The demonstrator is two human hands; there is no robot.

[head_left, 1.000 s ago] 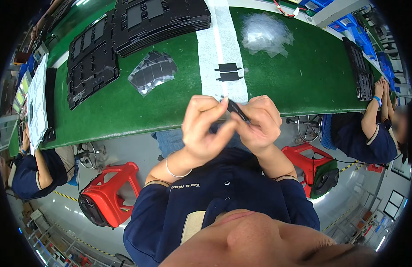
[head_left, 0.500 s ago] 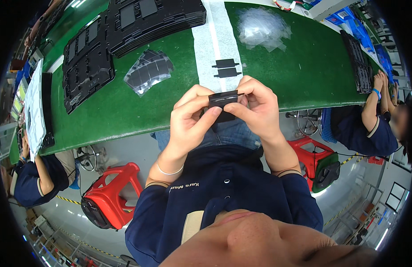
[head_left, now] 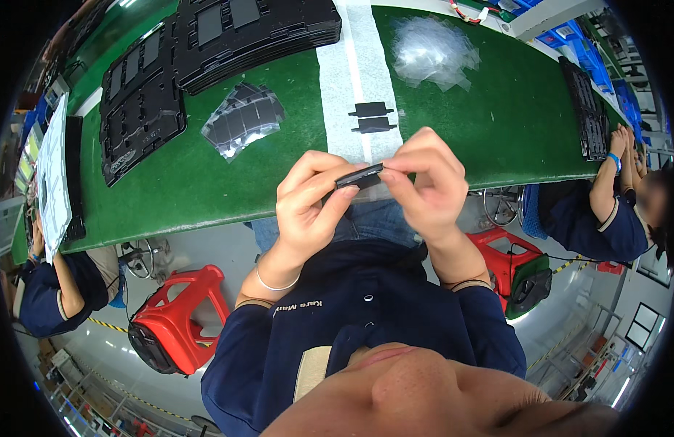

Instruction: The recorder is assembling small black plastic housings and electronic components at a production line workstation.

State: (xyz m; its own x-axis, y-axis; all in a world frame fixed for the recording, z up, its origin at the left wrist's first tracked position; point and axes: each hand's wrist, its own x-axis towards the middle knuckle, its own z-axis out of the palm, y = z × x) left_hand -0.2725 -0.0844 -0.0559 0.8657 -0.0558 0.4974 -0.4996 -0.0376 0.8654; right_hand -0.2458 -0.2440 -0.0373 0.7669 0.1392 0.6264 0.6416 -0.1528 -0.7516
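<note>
Between my hands, just off the front edge of the green table, is a thin black rectangular part [head_left: 359, 177], tilted with its right end higher. My left hand [head_left: 308, 200] pinches its left end between thumb and fingers. At the right end, the thumb and forefinger of my right hand [head_left: 426, 186] pinch the corner. Past my fingers, two flat black pieces with narrow side tabs [head_left: 373, 110] lie one behind the other on a white cloth strip [head_left: 341, 80]. What the part's underside looks like is hidden.
Stacked black trays [head_left: 260, 44] stand at the back left, near dark film pieces on clear sheets [head_left: 244, 119]. A heap of clear film [head_left: 433, 52] lies back right. Red stools [head_left: 180, 313] flank me; co-workers sit at both sides [head_left: 595, 200].
The black part has turned from its broad face to a thin, tilted edge. My right hand has shifted slightly right, its grip now at the part's end.
</note>
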